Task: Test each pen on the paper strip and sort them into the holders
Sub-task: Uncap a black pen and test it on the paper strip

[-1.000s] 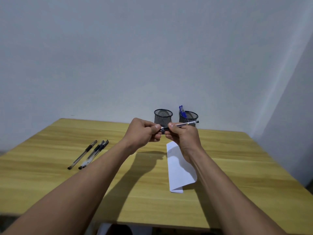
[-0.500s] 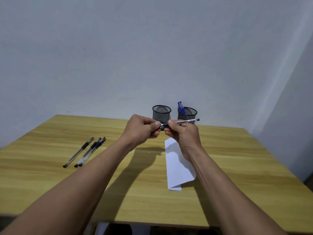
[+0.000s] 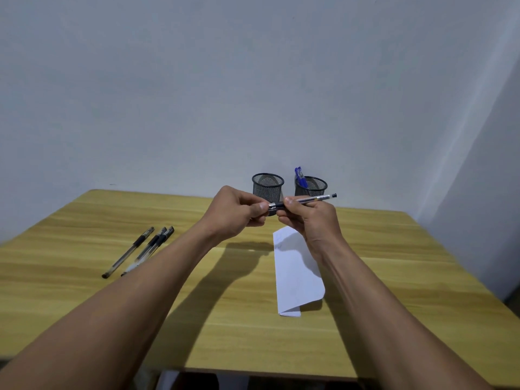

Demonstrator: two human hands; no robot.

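Head cam view: both hands are up over the wooden table (image 3: 84, 305), sharing one pen (image 3: 309, 199) held roughly level in front of the left holder (image 3: 267, 188) and right holder (image 3: 311, 187). The left hand (image 3: 239, 212) pinches the pen's dark end with curled fingers. The right hand (image 3: 309, 220) has thumb and fingers wrapped round the barrel. The paper strip (image 3: 298, 277) lies flat under the right wrist. Blue pens (image 3: 300, 177) poke out of the right holder, and three more pens (image 3: 140, 249) lie together off to the left.
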